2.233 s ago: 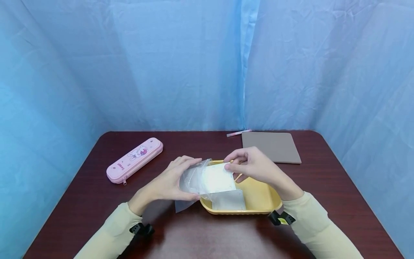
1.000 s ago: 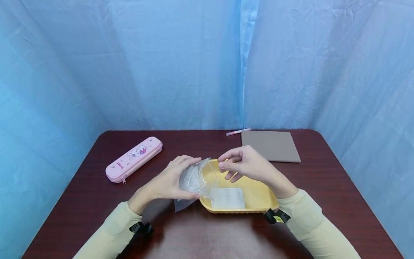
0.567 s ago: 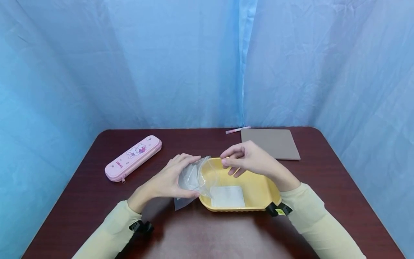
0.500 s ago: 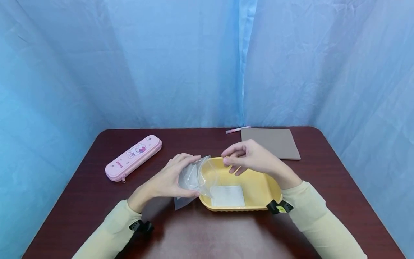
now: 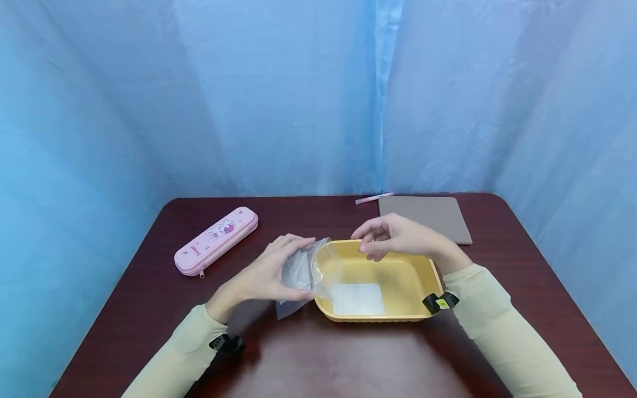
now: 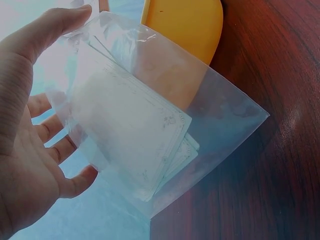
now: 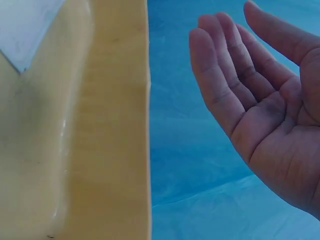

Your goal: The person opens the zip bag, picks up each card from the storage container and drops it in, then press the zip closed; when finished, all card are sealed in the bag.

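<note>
The left hand [image 5: 264, 276] has its grip around a clear plastic bag [image 6: 165, 125], thumb on top and fingers beneath, with white cards [image 6: 132, 142] inside. Just right of that grip sits a yellow tray [image 5: 398, 268] holding one white card [image 5: 358, 298]. The right hand [image 5: 398, 235] hovers over the tray's far rim, fingers relaxed, holding nothing. A pink pencil case [image 5: 216, 240] lies well off to the left on the tabletop [image 5: 318, 359].

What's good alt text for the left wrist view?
A left hand holds a clear bag with white cards inside, above a dark red table; a yellow tray shows behind the bag.
</note>
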{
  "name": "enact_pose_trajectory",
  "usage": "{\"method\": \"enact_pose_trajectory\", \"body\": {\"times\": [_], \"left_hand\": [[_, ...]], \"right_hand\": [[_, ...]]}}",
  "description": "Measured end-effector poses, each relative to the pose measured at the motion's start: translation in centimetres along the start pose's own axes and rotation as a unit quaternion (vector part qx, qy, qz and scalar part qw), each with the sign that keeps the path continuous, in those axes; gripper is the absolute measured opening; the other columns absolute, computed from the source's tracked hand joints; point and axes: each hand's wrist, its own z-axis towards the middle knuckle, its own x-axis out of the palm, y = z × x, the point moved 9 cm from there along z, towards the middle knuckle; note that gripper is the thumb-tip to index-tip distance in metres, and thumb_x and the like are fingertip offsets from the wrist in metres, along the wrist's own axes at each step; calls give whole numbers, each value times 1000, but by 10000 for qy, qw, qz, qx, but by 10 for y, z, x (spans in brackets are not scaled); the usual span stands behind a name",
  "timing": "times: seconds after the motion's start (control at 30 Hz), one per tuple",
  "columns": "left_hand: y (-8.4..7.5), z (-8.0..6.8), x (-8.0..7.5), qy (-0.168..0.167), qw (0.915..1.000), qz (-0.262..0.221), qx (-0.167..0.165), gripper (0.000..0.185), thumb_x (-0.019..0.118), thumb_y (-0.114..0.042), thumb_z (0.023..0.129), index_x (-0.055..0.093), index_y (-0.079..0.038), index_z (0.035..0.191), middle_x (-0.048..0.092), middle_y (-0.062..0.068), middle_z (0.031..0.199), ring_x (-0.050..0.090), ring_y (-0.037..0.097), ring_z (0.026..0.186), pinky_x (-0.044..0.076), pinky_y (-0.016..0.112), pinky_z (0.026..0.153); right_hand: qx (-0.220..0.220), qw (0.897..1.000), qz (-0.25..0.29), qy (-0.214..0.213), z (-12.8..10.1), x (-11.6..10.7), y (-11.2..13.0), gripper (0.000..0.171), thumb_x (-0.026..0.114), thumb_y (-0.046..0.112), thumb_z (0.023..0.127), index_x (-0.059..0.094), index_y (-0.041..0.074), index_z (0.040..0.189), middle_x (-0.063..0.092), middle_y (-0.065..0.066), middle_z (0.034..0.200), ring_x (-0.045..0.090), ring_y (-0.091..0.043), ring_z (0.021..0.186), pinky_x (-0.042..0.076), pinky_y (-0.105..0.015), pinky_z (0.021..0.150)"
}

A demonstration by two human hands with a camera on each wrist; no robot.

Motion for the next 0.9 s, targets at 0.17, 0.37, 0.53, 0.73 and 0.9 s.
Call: {"method": "enact_pose_trajectory", "body": {"times": [0.17,0.37,0.53,0.73,0.9], "left_hand": [[0,0,7,100,9999,-41,-14,101,90,-52,69,44,-19,153,51,-4,139,42,18,128,37,49,100],[2,10,13,154,9998,-18,107,100,89,-53,70,43,-21,153,51,-5,138,42,16,127,37,48,101],[6,9,15,249,9997,18,78,100,88,-55,71,43,-21,153,50,-6,139,42,16,129,37,49,102],[9,1,9,221,9997,35,59,100,89,-54,69,47,-15,151,51,-6,137,43,18,128,36,51,102],[9,2,7,263,9996,67,79,100,88,-55,70,47,-15,151,51,-6,138,43,17,128,36,50,102]], "right_hand": [[109,9990,-140,419,0,7,-21,40,71,11,96,61,-4,131,71,-16,105,71,-35,94,57,-45,83],[111,9962,-642,580,-4,3,-34,43,70,10,96,59,-8,133,69,-22,111,67,-42,102,56,-33,84],[162,9902,-1156,769,1,7,-41,39,71,13,96,63,-7,129,71,-17,111,68,-24,103,53,-29,86],[134,9884,-1127,1008,14,17,-47,40,73,15,95,64,-7,127,72,-15,112,68,-21,103,53,-30,88],[308,9870,-1133,1097,17,17,-55,41,72,12,94,62,-9,129,71,-16,112,68,-21,103,53,-29,89]]}}
